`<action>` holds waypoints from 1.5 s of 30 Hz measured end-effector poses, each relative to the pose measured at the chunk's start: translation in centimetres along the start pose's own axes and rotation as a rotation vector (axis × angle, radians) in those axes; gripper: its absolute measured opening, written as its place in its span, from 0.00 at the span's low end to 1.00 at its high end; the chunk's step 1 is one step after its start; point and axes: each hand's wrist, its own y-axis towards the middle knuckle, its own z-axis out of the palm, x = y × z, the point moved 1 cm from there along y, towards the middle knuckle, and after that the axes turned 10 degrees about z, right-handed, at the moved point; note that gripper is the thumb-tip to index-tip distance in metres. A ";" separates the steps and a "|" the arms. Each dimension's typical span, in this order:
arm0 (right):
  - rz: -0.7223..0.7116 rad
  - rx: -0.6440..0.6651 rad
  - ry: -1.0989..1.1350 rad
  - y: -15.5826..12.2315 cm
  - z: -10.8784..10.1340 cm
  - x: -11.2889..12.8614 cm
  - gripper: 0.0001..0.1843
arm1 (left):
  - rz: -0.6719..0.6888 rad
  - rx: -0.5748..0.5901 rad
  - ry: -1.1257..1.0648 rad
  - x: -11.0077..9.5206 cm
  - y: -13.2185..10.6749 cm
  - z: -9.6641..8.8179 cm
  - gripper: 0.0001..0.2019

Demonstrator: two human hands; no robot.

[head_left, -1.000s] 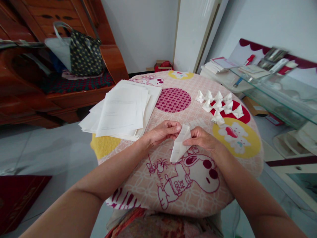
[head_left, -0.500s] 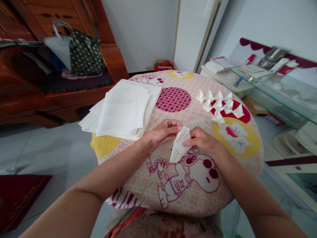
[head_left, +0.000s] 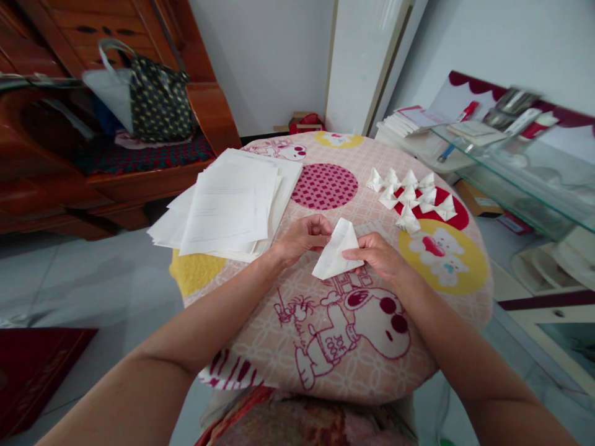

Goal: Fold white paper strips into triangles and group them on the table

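A white sheet of paper (head_left: 338, 251), folded into a small pointed shape with a wide lower edge, is held just above the tablecloth. My right hand (head_left: 376, 254) pinches its right side, thumb on the front face and fingers behind. At the upper left edge of the folded paper, my left hand (head_left: 304, 238) has its fingers curled and closed, with the fingertips at the paper's edge and partly hidden. Several folded paper boats (head_left: 408, 197) stand in a group on the right of the table. A stack of printed paper sheets (head_left: 227, 204) lies to the left.
A patterned cloth (head_left: 260, 334) covers the round table. Right of it is a glass shelf (head_left: 525, 167) with cups and papers. A wooden bench (head_left: 153, 179) with a dark patterned bag (head_left: 160, 99) stands at the left. A white column (head_left: 360, 62) rises behind.
The folded paper has turned and been raised slightly, now showing a wider triangular face. My left hand's fingers have shifted up and left from its front to its edge.
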 end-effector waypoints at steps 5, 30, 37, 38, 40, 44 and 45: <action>0.008 0.016 0.048 0.1 -0.3 0.0 0.18 | 0.029 0.052 0.071 -0.3 -0.1 -0.1 0.15; -0.483 -0.414 -0.727 1.0 -1.2 -0.3 0.19 | 0.189 0.398 0.954 -0.1 2.5 -0.5 0.04; -0.617 -0.349 -0.994 1.1 -0.8 -0.2 0.13 | 0.332 0.356 1.079 -0.7 1.4 0.0 0.06; -0.616 -0.339 -1.023 1.0 -0.8 -0.1 0.13 | 0.333 0.350 1.098 -0.7 1.1 -0.1 0.07; -0.607 -0.337 -1.072 0.9 -0.6 0.0 0.13 | 0.323 0.321 1.138 -0.7 0.4 -0.2 0.07; -0.587 -0.384 -1.103 1.0 -0.6 0.0 0.12 | 0.267 0.227 1.190 -0.6 -0.4 -0.6 0.06; -0.584 -0.387 -1.101 1.1 -0.6 0.0 0.11 | 0.251 0.204 1.195 -0.5 -0.4 -0.8 0.06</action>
